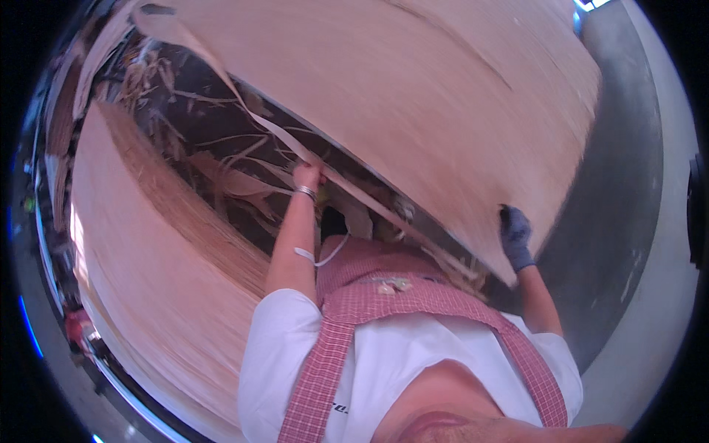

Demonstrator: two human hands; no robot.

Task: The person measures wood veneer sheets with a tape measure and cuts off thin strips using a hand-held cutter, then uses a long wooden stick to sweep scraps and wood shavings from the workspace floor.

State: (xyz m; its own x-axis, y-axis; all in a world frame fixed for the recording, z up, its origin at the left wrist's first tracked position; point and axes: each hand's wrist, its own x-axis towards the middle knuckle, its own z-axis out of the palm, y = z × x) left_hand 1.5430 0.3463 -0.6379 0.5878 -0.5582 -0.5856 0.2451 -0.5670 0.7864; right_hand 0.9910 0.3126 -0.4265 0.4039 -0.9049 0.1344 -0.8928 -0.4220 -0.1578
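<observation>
My left hand (306, 176), bare with a bracelet at the wrist, is closed round a long, thin strip of wood veneer (279, 133). The strip curves from the far left, passes through my fist and trails down to the right beside the sheet's edge. On my right, a dark grey glove covers my right hand (515, 232), which rests on the near right part of a large pale veneer sheet (413, 111). Its fingers look loosely bent over the surface, with nothing visible in them.
A stack of veneer sheets (170, 214) with layered edges stands on the left. Torn veneer scraps (236, 181) litter the dark gap between the stacks. Grey floor (613, 184) runs along the right, beside a pale wall (665, 295).
</observation>
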